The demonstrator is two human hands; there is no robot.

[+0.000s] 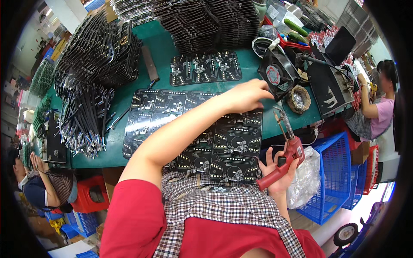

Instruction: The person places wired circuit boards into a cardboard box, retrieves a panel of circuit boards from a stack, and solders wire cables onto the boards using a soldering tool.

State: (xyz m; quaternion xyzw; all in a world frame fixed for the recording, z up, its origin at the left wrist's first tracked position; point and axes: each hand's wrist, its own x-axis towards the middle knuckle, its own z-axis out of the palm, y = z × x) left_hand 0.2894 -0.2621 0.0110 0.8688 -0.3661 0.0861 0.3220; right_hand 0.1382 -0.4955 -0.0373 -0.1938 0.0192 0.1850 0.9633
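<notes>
Nearest to us, our right hand point(277, 165) is wrapped around the red handle of a soldering gun point(287, 148), its grip closed on it below the bench edge. The gun's long axis runs from low by our lap up and a little leftward, so that its metal tip ends just over the near right corner of the black circuit boards point(215, 137). It is a pistol-shaped tool, red-bodied with a dark trigger area and a thin bare metal front, and a cord seems to trail off to its right.

Our left hand point(247, 95) crosses over from the left on an outstretched forearm and sits above the far right edge of the same boards, fingers curled loosely with nothing clearly held; whether the fingertips touch the panel we cannot tell. The boards lie between the two hands, and the left hand is farther out than the gun's tip, up and left of it.

The boards are flat black panels with pale pads and curved tracks, laid side by side on the green bench point(159, 47). Just beyond the left hand stands a small black fan point(277, 73) with a red hub, and beside it a tip-cleaning pot point(299, 99) of metal wool. Farther back rise tall stacks of boards point(206, 21).
</notes>
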